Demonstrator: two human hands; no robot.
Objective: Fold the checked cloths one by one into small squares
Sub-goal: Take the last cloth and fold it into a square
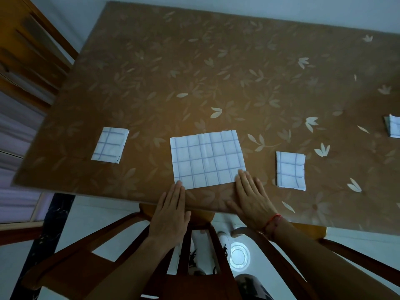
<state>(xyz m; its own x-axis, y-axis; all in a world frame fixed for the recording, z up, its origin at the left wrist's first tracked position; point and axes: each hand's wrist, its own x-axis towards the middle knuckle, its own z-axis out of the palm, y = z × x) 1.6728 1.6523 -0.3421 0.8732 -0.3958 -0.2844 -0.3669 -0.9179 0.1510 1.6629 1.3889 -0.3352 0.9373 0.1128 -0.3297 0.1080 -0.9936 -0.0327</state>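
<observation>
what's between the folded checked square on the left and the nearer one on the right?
Head view: the larger, partly folded white-and-blue checked cloth, flat on the brown leaf-patterned table; left hand and right hand touch its near corners.

We record two forearms, both uncovered from wrist to the lower frame edge. The left hand [171,215] is bare. The right hand [251,200] is bare too, and a thin red cord bracelet [273,221] circles its wrist in more than one strand. Lower in view we note white shoes [223,237] with dark laces, partly hidden and blurred, and a dark trouser leg [249,285].
</observation>
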